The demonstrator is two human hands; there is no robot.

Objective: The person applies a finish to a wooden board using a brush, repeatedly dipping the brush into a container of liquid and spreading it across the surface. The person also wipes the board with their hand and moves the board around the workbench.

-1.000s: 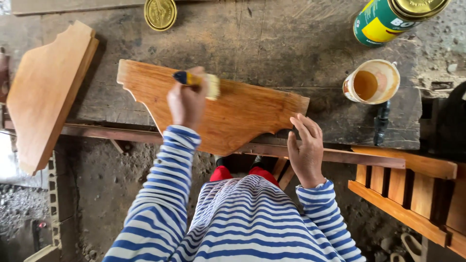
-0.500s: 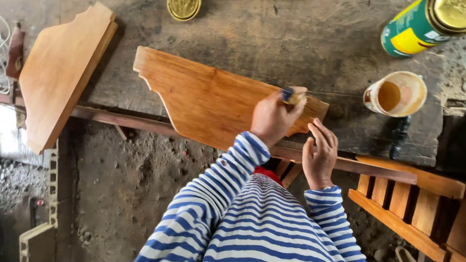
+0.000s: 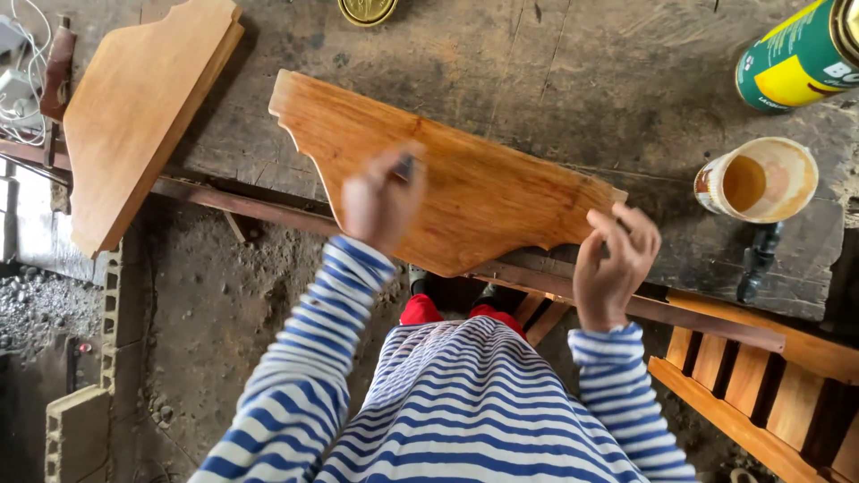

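A shaped wooden board (image 3: 483, 183), glossy with orange-brown finish, lies on a rough dark workbench (image 3: 573, 72). My left hand (image 3: 383, 199) is over the board's middle-left, blurred with motion, gripping a small brush whose dark handle (image 3: 407, 166) pokes out between the fingers. The bristles are hidden. My right hand (image 3: 616, 265) rests on the board's right end, fingers curled on its near edge. Both sleeves are blue-and-white striped.
A second shaped board (image 3: 134, 116) lies at the left. An open tin of amber liquid (image 3: 759, 181) stands at the right, with a green-and-yellow can (image 3: 796, 54) behind it and a gold lid (image 3: 367, 9) at the top. A slatted wooden frame (image 3: 761, 385) sits at the lower right.
My left hand with the brush swept from the board's left part to its right end, and has now come back toward the middle-left. My right hand stays on the right end.
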